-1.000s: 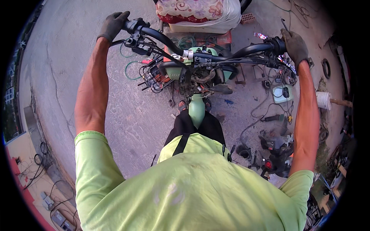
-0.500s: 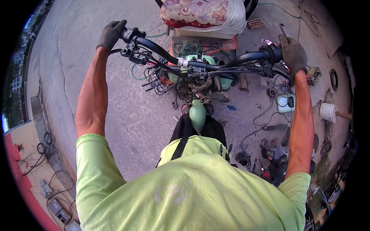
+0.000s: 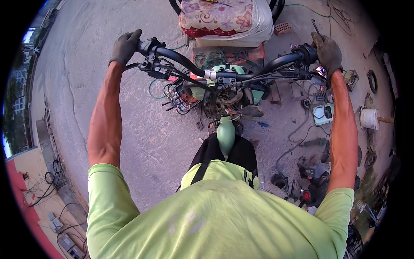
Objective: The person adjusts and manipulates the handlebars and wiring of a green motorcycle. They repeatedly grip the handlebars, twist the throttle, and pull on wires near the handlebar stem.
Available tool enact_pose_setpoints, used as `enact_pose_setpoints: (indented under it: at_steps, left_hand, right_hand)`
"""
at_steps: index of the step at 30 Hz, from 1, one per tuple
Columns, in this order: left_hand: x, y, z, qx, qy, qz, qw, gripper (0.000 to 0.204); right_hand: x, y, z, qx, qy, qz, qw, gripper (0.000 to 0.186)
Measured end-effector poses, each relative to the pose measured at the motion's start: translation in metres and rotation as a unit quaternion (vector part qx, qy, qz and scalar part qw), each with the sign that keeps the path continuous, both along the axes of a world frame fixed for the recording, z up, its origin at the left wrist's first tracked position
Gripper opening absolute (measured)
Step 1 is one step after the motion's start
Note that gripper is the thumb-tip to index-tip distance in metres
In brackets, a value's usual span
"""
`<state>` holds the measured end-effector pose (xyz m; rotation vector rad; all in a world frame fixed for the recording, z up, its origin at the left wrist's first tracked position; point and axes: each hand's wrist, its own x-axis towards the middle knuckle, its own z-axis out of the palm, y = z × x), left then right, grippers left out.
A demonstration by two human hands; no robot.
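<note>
My gloved left hand (image 3: 125,48) is wrapped on the left end of the black handlebar (image 3: 181,59), by its lever and switch housing. My gloved right hand (image 3: 327,54) grips the right end; a thin dark rod (image 3: 316,26) rises beside its fingers. The bar is clamped above a partly dismantled motorbike with a green tank (image 3: 235,67), exposed cables and a dark tangle of parts (image 3: 233,101). A narrow green body piece (image 3: 226,134) lies between my legs.
A flowered cushion (image 3: 215,15) lies ahead above coiled green hose (image 3: 209,58). The concrete floor (image 3: 69,86) holds tools, hoses and parts (image 3: 315,172) at right, with a white bucket (image 3: 369,118) and a tyre (image 3: 372,81). Cables lie over a ledge (image 3: 34,185) at left.
Both hands and the handlebar sit lower in the picture than a second ago. The surroundings have shifted in the view, and both hands remain on the bar's ends.
</note>
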<state>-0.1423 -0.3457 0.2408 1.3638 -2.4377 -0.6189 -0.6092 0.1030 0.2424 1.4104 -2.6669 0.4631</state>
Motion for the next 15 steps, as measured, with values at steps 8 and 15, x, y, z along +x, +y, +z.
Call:
enact_pose_setpoints:
  at_steps: [8,15]
  left_hand:
    - [0.003,0.003,-0.004,-0.029,0.011,-0.007,1.0,0.062]
    - [0.013,-0.001,0.0,-0.014,0.008,0.006,1.0,0.061]
  right_hand:
    - [-0.033,-0.005,-0.017,-0.07,-0.031,-0.013,0.997,0.056]
    - [-0.036,-0.014,-0.025,-0.073,0.088,0.066,0.991,0.05]
